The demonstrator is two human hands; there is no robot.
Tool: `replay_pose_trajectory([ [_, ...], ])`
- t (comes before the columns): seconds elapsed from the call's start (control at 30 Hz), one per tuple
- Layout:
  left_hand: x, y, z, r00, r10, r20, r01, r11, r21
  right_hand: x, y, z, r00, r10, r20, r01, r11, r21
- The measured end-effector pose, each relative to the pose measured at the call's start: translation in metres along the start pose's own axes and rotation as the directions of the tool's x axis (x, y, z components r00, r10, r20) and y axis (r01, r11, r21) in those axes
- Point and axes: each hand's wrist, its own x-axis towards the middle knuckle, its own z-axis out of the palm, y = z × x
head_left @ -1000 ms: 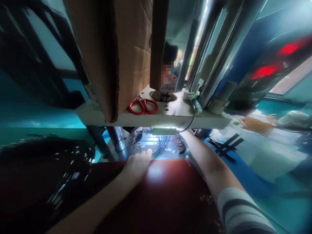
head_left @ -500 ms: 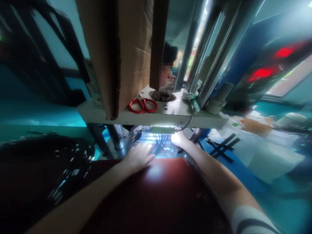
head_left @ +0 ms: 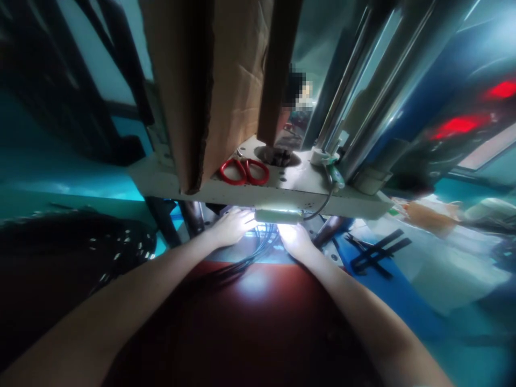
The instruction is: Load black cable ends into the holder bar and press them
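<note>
As the lamp (head_left: pixel 279 216) glares, left hand (head_left: pixel 234 226) and right hand (head_left: pixel 296 239) flank the black cables (head_left: pixel 250 255)!
I can't make out whether the 2 grips are closed or slack.

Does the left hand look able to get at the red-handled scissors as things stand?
Probably not directly: the left hand is below the front edge of the white plate, while the red-handled scissors lie on top. Going around that edge looks feasible.

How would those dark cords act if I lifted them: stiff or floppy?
The dark cords would probably be bendy, since they sweep in a curve. They're likely light, being so thin, and might spread apart, as separate strands show.
</note>
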Motion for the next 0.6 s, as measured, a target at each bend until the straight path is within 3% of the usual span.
replay_pose_trajectory([
  [0.23, -0.002, 0.003, 0.005, 0.995, -0.090, -0.032, 0.089, 0.996, -0.020, 0.000, -0.001, -0.017, 0.981, 0.057, 0.186, -0.063, 0.998, 0.028],
  [0.4, 0.013, 0.006, 0.009, 0.992, -0.121, -0.028, 0.120, 0.991, -0.058, 0.010, 0.000, -0.019, 0.957, 0.110, 0.268, -0.112, 0.994, -0.005],
  [0.6, 0.009, 0.006, 0.023, 0.978, -0.185, -0.092, 0.176, 0.980, -0.090, 0.015, -0.001, -0.021, 0.923, 0.199, 0.330, -0.220, 0.975, 0.028],
])
